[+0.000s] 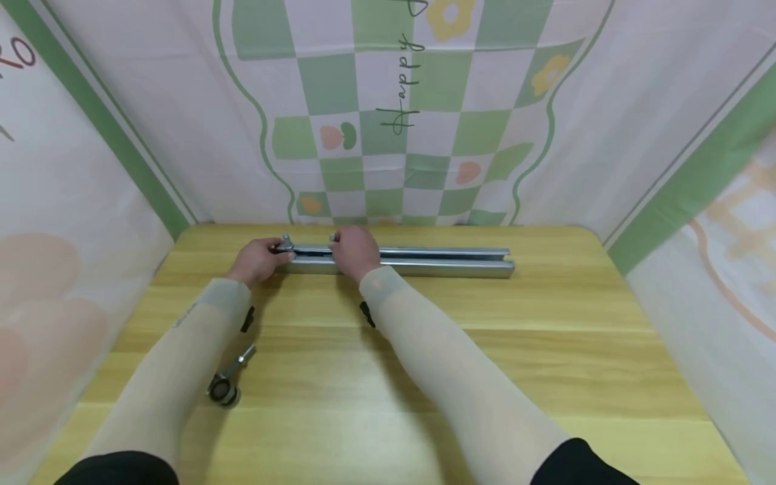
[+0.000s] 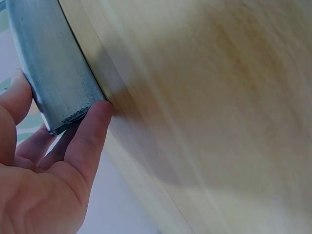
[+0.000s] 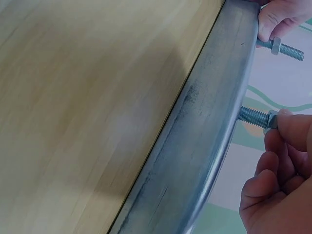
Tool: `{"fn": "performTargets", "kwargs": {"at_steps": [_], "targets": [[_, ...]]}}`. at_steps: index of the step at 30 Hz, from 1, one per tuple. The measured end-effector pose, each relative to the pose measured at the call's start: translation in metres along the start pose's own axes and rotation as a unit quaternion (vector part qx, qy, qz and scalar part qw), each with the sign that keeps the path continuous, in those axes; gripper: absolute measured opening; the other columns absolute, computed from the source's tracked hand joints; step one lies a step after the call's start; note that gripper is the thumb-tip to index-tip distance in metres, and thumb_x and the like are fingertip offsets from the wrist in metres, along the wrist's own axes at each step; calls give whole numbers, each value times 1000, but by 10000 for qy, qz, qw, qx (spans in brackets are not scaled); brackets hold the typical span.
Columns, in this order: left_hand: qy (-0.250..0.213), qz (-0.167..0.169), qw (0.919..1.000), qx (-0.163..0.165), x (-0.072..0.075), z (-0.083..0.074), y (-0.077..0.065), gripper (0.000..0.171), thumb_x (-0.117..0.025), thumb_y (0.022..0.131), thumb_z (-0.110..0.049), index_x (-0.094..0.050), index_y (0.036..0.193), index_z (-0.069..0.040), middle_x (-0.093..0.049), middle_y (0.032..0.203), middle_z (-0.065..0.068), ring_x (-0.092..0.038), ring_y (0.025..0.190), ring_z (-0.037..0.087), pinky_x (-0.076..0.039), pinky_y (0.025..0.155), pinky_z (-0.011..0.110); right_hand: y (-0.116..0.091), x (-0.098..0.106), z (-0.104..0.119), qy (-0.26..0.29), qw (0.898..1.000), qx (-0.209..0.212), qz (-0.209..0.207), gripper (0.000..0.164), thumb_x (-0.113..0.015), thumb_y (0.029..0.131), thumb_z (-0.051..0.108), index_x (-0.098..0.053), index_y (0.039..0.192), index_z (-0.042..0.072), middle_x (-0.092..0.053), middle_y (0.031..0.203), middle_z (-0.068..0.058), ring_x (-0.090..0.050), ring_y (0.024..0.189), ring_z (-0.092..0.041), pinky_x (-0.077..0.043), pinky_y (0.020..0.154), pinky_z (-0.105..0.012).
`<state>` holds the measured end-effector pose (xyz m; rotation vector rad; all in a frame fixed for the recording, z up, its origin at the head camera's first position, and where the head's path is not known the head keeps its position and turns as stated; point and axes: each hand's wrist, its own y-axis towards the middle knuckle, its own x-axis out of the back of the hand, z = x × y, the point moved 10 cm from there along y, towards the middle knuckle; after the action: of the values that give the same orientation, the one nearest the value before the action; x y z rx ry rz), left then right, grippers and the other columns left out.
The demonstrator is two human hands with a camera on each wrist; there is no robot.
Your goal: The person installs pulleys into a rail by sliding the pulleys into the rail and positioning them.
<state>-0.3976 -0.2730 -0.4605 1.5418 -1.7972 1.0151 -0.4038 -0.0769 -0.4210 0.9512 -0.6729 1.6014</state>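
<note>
A slotted metal channel (image 1: 448, 269) lies lengthwise near the far edge of the table, its slot facing up. At its left end my left hand (image 1: 254, 261) holds on, the thumb (image 2: 17, 97) on one side and the index finger (image 2: 90, 136) at the bottom corner. Two threaded bolts stick up from the slot. One bolt (image 3: 291, 51), with a nut (image 3: 276, 46) on it, stands beside the left hand. On the other bolt (image 3: 251, 116), my right hand (image 3: 282, 195) pinches the nut (image 3: 271, 120) between thumb and finger.
On the table's left side, by the left forearm, lies a metal tool (image 1: 224, 389) with a round head and a narrow shaft. A printed cloth (image 1: 388, 135) hangs behind the wooden table (image 1: 545, 377) and along both sides.
</note>
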Motion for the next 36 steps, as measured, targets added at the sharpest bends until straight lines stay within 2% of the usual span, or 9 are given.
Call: {"fn": "performTargets", "kwargs": {"at_steps": [7,16,29,36], "targets": [[-12,-14,10000,45,1,0,0,65,-59,100,-45,-45,148,-3,-51,141,24,-46,127,40,-35,106,53,3,-4,4,28,10000,16,22,21,-58,102,28,-71,91,16,-67,87,4,-58,76,-12,-49,73,-32],[-53,-86,9999,74,1,2,3,62,-59,100,-45,-48,147,-5,-52,140,22,-49,124,37,-37,105,52,7,-7,7,-124,9999,64,-37,20,-59,102,28,-74,102,15,-70,98,3,-61,83,-13,-51,76,-33],[-81,-126,9998,151,1,2,3,63,-60,99,-44,-48,147,-6,-52,141,21,-49,121,35,-37,104,50,4,-8,15,-280,9995,99,44,18,-59,103,27,-71,100,13,-70,95,2,-60,79,-12,-51,73,-32],[-159,-112,9995,233,1,5,2,60,-60,99,-44,-50,146,-7,-55,136,19,-51,111,33,-41,98,48,5,-11,13,-142,9998,102,7,18,-59,102,27,-71,99,13,-69,93,3,-59,78,-12,-51,71,-32]]}}
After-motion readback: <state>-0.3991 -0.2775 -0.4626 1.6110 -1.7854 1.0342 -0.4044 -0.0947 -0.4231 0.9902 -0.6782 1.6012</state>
